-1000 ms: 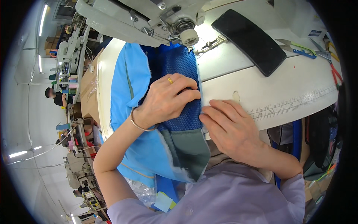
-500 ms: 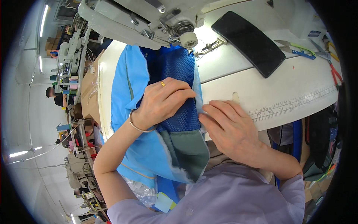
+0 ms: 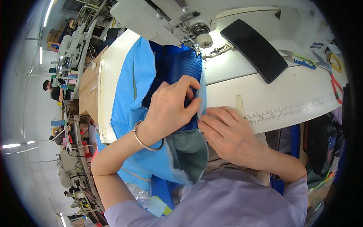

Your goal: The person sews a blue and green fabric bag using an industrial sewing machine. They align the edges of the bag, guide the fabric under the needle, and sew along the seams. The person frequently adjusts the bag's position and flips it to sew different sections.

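A blue fabric piece (image 3: 128, 87) with dark blue mesh and a grey-green panel (image 3: 188, 151) runs from the sewing machine (image 3: 196, 30) down over the table's front edge. Its upper right edge lies beneath the needle area. My left hand (image 3: 172, 104) pinches that light blue edge between thumb and fingers, over the mesh. Beside it my right hand (image 3: 228, 134) presses the same edge against the tabletop with its fingers close together, thumb hidden. A metal bangle (image 3: 145, 142) hangs on my left wrist.
Right of the machine lie a black phone (image 3: 254, 51), green-and-blue snips (image 3: 300, 59) and red-handled scissors (image 3: 335, 85). A ruler strip (image 3: 287, 112) follows the table's front edge. Cardboard (image 3: 90, 87) stands along the left side. Farther left, a person (image 3: 56, 92) sits near other machines.
My left hand has turned, its thumb now showing against the index finger at the fabric edge. My right hand stays nearly in place. The whole view has shifted slightly.
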Motion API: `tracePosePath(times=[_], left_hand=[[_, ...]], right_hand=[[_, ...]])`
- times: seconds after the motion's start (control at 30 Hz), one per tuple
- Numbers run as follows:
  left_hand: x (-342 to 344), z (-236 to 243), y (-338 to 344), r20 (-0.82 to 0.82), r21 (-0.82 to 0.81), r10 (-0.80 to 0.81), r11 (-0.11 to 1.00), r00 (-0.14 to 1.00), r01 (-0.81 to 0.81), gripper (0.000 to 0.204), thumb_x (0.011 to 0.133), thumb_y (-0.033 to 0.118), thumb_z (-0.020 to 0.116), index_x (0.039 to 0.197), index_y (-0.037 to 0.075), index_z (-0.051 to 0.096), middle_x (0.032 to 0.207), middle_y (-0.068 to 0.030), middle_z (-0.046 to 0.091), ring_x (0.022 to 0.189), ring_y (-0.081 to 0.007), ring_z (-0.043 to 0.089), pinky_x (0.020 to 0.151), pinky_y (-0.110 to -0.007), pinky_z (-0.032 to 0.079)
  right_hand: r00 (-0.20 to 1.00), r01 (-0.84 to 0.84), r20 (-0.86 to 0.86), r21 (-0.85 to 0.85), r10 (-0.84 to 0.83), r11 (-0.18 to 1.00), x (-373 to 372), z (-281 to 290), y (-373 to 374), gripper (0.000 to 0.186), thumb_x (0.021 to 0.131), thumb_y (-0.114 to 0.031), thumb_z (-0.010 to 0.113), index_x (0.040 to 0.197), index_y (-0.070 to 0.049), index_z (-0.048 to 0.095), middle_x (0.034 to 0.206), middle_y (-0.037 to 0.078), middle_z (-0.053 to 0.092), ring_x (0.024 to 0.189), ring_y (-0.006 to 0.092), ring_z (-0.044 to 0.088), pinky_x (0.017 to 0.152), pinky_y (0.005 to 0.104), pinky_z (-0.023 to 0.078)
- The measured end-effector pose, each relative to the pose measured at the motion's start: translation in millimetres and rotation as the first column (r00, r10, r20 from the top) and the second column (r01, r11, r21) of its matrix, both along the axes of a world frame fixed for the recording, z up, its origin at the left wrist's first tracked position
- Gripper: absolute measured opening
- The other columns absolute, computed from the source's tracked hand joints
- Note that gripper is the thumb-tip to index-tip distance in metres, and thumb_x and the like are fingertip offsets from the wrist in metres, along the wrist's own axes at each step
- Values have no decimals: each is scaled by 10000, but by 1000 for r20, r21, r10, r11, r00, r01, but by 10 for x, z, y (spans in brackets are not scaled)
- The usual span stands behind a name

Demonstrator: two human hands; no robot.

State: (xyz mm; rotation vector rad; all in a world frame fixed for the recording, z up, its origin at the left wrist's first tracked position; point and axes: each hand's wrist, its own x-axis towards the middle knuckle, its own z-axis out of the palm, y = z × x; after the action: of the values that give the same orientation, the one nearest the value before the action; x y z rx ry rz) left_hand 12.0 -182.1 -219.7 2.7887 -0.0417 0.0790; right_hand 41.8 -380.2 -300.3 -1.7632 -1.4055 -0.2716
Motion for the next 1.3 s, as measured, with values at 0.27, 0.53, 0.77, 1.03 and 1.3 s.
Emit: tracePosePath(times=[0.27,0.53,0.77,1.03,1.3], left_hand=[[-56,-1,177,-77,-189,24,981,997,-38,173,916,156,766,904,-4,703,629,-49,633,478,-89,501,474,-279,394],[-23,-231,283,-242,-572,-65,816,968,-89,255,1032,206,667,889,6,599,708,33,533,636,-35,451,556,-241,383],[-95,-342,335,-223,-641,-78,763,972,-86,290,1087,263,581,906,37,567,740,40,510,682,-40,463,593,-239,396],[-78,-330,357,-238,-697,-79,708,968,-113,300,1089,276,574,906,38,576,744,32,528,690,-44,476,604,-242,401],[-32,-306,358,199,-370,-130,908,971,197,133,941,74,673,838,12,616,773,-66,613,677,-191,561,631,-325,446]], right_hand=[[975,56,218,-80,-37,995,209,104,81,367,801,-102,660,1117,83,684,1125,169,645,1147,329,603,998,420,491],[931,-66,335,-242,147,968,219,151,122,349,812,-128,655,1078,96,677,1094,182,664,1141,316,623,1012,404,491],[961,-72,264,-34,78,997,554,101,32,382,755,-118,686,1101,44,683,1094,153,663,1081,299,654,910,388,546],[857,-175,488,-31,168,984,673,90,213,304,759,-134,688,1024,11,711,1051,135,679,1079,278,654,868,380,551],[674,-173,705,-141,222,975,770,155,308,255,753,-144,671,912,48,724,972,176,726,1014,325,696,844,379,557]])
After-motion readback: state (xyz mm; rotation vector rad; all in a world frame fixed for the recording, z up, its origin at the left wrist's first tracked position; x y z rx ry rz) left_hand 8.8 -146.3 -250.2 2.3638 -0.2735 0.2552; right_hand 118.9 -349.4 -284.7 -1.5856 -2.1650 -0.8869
